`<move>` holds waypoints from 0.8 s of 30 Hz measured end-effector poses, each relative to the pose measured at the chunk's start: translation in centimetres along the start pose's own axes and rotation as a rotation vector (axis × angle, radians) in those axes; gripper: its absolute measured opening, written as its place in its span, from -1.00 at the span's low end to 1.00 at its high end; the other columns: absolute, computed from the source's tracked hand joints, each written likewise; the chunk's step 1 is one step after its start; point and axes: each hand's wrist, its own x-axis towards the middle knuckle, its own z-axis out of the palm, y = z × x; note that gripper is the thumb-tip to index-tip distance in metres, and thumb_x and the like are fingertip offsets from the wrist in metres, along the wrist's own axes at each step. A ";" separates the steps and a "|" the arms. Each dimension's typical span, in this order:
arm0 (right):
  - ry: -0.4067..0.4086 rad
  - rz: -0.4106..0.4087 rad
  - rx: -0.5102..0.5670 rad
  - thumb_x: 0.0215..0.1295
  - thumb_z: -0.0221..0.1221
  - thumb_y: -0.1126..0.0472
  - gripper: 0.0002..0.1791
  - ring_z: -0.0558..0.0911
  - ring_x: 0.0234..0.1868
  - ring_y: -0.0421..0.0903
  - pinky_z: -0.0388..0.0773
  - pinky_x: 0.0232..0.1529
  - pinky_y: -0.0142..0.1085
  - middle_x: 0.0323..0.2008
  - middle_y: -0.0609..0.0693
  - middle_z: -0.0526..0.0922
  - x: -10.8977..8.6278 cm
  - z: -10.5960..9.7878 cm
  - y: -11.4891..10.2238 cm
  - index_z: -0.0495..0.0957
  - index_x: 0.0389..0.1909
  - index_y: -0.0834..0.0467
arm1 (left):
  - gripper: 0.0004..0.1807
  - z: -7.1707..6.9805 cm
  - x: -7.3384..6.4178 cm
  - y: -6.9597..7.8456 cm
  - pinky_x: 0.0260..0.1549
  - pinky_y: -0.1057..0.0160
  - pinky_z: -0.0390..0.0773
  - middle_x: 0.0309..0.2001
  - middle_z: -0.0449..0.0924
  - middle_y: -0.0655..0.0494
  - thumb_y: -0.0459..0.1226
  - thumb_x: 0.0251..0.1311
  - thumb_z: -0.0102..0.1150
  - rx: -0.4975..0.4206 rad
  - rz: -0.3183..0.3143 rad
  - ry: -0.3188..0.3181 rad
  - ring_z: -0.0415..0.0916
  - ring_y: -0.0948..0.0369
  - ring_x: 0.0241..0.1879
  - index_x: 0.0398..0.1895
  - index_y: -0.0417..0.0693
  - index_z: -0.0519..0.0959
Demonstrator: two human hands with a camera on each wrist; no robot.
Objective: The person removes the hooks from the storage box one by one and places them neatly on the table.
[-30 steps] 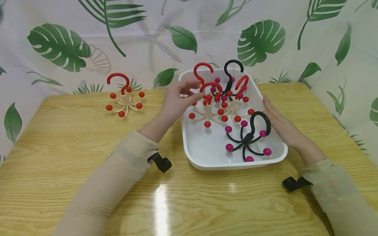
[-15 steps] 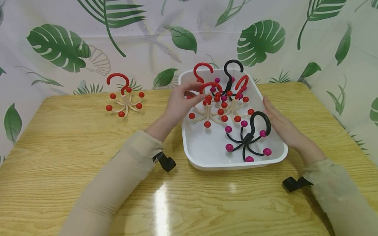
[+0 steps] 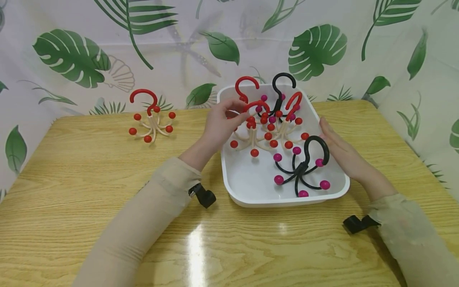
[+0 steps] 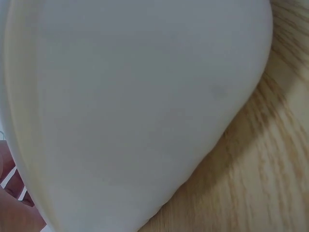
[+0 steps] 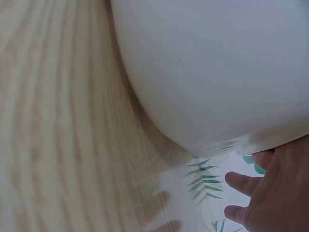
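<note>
My left hand (image 3: 224, 123) reaches over the left rim of a white plastic tub (image 3: 247, 187) and pinches a cream claw hanger (image 3: 253, 137) with a red hook and red ball tips, near the base of its hook. Along the tub's right side lies my right hand (image 3: 340, 153), fingers extended against the wall; the right wrist view shows those fingers (image 5: 244, 183) spread at the rim. Close by in the tub are another cream-and-red claw hanger (image 3: 285, 131), a red hook (image 3: 246, 85) rising behind my left hand, and a black claw hanger (image 3: 300, 169) with magenta balls.
A second black claw hanger (image 3: 277, 104) stands at the tub's back. Left of the tub, one more cream-and-red hanger (image 3: 153, 127) stands on the wooden table (image 3: 107, 167). A leaf-patterned cloth (image 3: 161, 52) hangs behind the table.
My left hand has moved right and farther in over the tub, fingers closing on the near cream-and-red hanger, which has shifted slightly. My right hand stays at the tub's side.
</note>
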 end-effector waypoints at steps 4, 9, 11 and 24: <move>0.000 0.002 0.001 0.55 -0.35 0.07 -0.39 -0.37 0.47 0.08 -0.41 0.37 0.06 0.49 0.11 -0.37 0.0 0.0 0.0 -0.28 0.49 0.14 | -0.77 0.2 0.0 0.1 -0.23 0.33 0.58 -0.13 0.56 0.11 -0.28 0.24 0.23 -0.010 0.022 0.000 0.51 0.15 -0.18 -0.05 -0.08 0.58; 0.000 -0.011 0.006 0.56 -0.36 0.09 -0.40 -0.37 0.46 0.09 -0.42 0.38 0.02 0.49 0.14 -0.36 -0.1 0.0 -0.1 -0.28 0.49 0.14 | -0.78 0.3 -0.1 0.4 -0.23 0.32 0.59 -0.13 0.56 0.11 -0.28 0.24 0.23 -0.021 0.053 -0.005 0.52 0.15 -0.17 -0.06 -0.09 0.59; 0.000 -0.012 0.003 0.56 -0.36 0.09 -0.40 -0.37 0.46 0.10 -0.42 0.38 0.02 0.49 0.14 -0.36 -0.1 0.0 -0.1 -0.28 0.49 0.15 | -0.77 0.3 -0.2 0.7 -0.23 0.32 0.59 -0.13 0.56 0.11 -0.28 0.24 0.22 -0.032 0.062 -0.005 0.52 0.17 -0.19 -0.06 -0.09 0.59; 0.002 -0.006 0.002 0.56 -0.36 0.09 -0.40 -0.37 0.46 0.10 -0.40 0.37 0.05 0.49 0.14 -0.36 -0.1 0.0 -0.1 -0.28 0.49 0.15 | -0.77 -0.5 -0.7 3.2 -0.21 0.21 0.61 -0.17 0.58 0.07 -0.30 0.21 0.25 -0.120 0.148 0.034 0.52 0.14 -0.24 -0.07 -0.15 0.61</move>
